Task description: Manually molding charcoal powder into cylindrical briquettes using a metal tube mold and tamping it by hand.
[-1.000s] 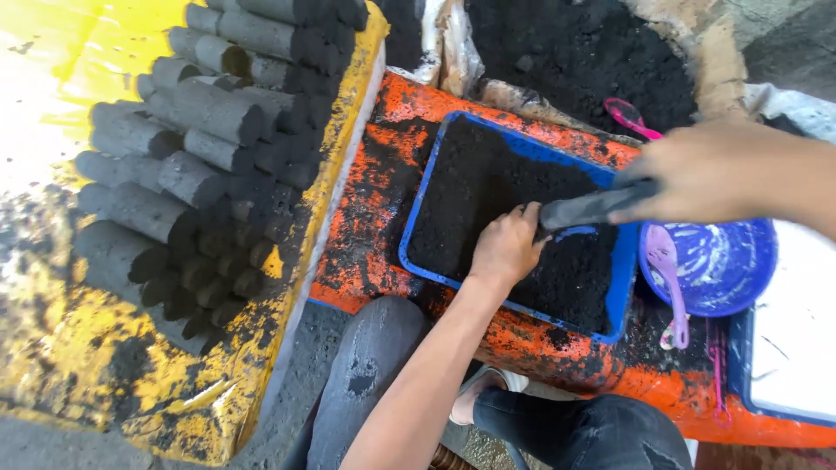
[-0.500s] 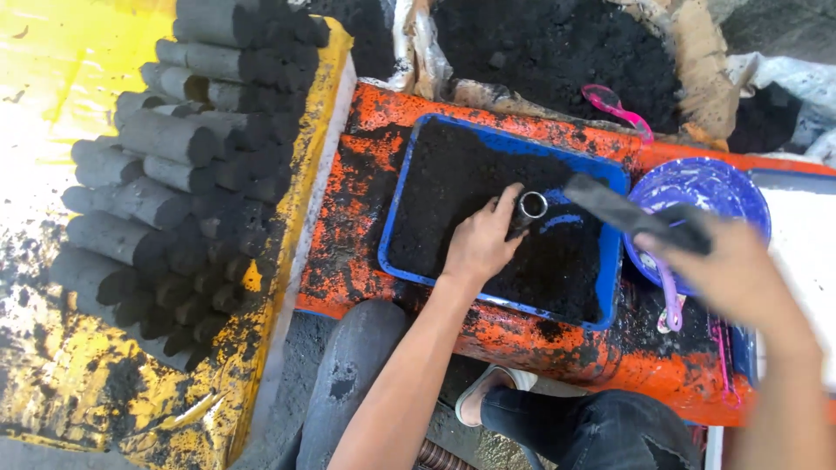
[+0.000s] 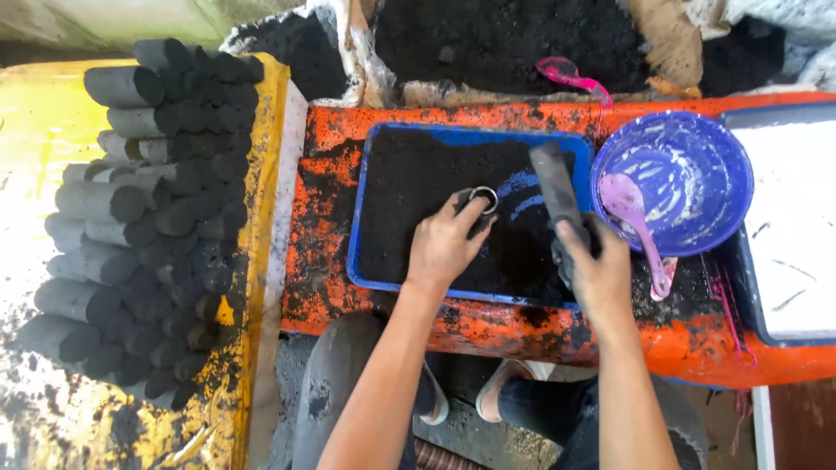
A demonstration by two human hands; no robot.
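metal tube (image 3: 484,199): standing upright in the black powder, open mouth ringing bright, inside the blue tray (image 3: 366,218)
left hand (image 3: 444,244): fingers curling around the tube, gripping it
right hand (image 3: 596,270): fist closing around the lower end of a dark rod (image 3: 556,187), which is lying tilted over the tray's right side, just beside the tube
blue tray: sitting on the orange surface (image 3: 326,187)
purple bowl (image 3: 697,157): resting right of the tray, holding a pink spoon (image 3: 636,218)
black cylinders (image 3: 139,226): lying stacked on the yellow sheet (image 3: 35,130), far left
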